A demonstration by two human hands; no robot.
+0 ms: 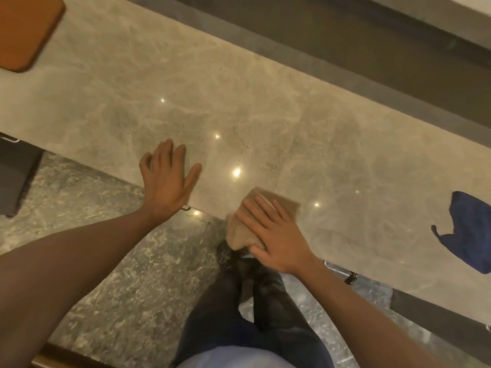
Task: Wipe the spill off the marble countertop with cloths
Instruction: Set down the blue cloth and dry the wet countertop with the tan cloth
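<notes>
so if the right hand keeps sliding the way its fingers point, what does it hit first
Probably nothing: the right hand, flat on the tan cloth, points up-left over bare marble countertop. The left hand sits left of that line.

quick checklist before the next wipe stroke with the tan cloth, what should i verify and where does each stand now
1. Right hand flat on the tan cloth: ok, fingers spread over it.
2. Cloth fully on the marble countertop: not ok, part of it hangs over the near edge.
3. Left hand clear of the wiping path: ok, it rests empty at the counter edge, apart from the cloth.
4. Spill located: cannot tell, only faint smudges and light reflections show.
5. Spare blue cloth available: ok, lying on the counter to the right.
6. Brown board out of the way: ok, far left.
</notes>
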